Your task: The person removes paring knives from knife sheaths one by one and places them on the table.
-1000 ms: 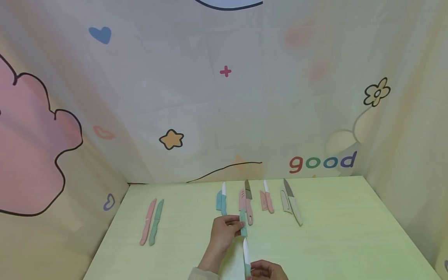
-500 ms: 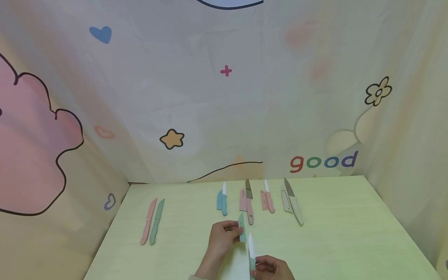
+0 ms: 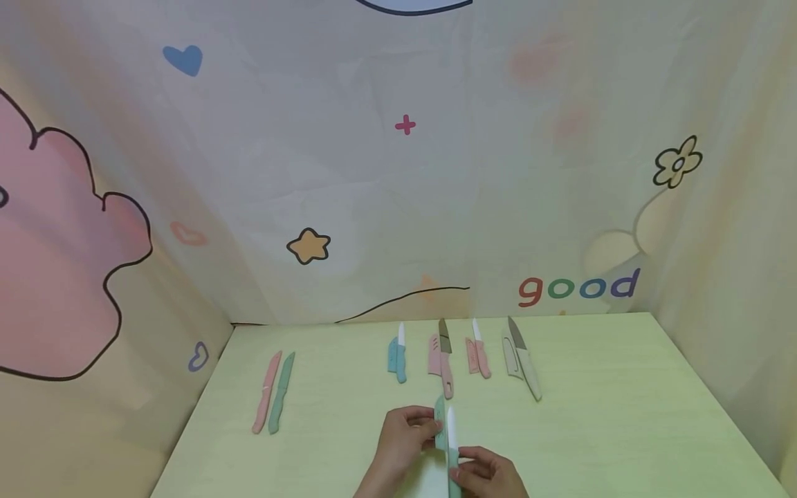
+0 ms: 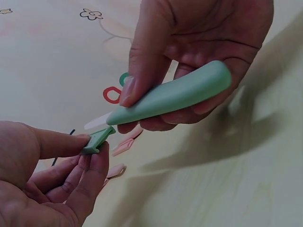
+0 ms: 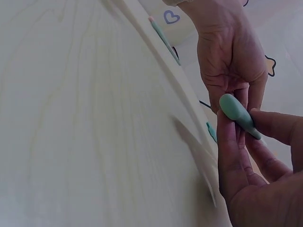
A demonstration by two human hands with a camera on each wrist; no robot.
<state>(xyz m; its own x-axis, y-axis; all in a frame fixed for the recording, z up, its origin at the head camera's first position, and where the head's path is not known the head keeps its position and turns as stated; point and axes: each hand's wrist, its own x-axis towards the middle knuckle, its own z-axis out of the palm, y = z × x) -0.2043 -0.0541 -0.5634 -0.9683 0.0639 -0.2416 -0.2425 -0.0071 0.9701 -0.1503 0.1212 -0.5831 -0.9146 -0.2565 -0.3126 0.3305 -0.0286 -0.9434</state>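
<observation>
My left hand (image 3: 405, 439) pinches a green blade sheath (image 3: 440, 423) between thumb and fingers, above the front of the table. In my right hand (image 3: 488, 474) is a paring knife with a green handle (image 4: 175, 92) and a white blade (image 3: 452, 427) pointing away from me. Blade and sheath stand side by side, the blade just right of the sheath and outside it. The left wrist view shows the sheath's open end (image 4: 99, 141) close below the base of the blade. From the right wrist view the handle's butt (image 5: 232, 106) faces the camera and the blade is hidden.
Behind the hands lie a blue knife (image 3: 401, 360), a pink knife (image 3: 445, 373), a smaller pink knife (image 3: 482, 360) and a grey-white knife (image 3: 528, 370), each beside its sheath. At left lie a sheathed pink knife (image 3: 266, 394) and a sheathed green knife (image 3: 281, 394). A printed curtain (image 3: 373, 173) surrounds the table (image 3: 591, 429).
The right hand has brought the knife forward, so the blade is now alongside the sheath instead of below it. The left hand has shifted slightly toward me and right with the sheath.
</observation>
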